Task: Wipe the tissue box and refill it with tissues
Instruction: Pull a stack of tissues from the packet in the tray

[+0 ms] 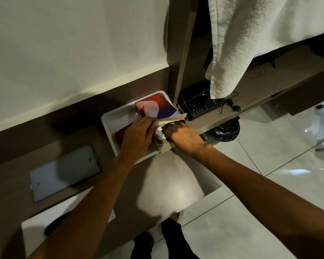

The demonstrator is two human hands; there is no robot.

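Clearly my left hand (137, 135) pinches the beige tissue box (173, 121) flap while my right hand (183, 136) grips soft white tissues (160, 134), probably. Light, crushable card; I'd hold its stiffer corners.

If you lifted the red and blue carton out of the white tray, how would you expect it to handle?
The red and blue carton looks like thin card, so probably light and easily dented. Its flat faces suggest it slides rather than rolls. It leans in the white tray, so it may tip.
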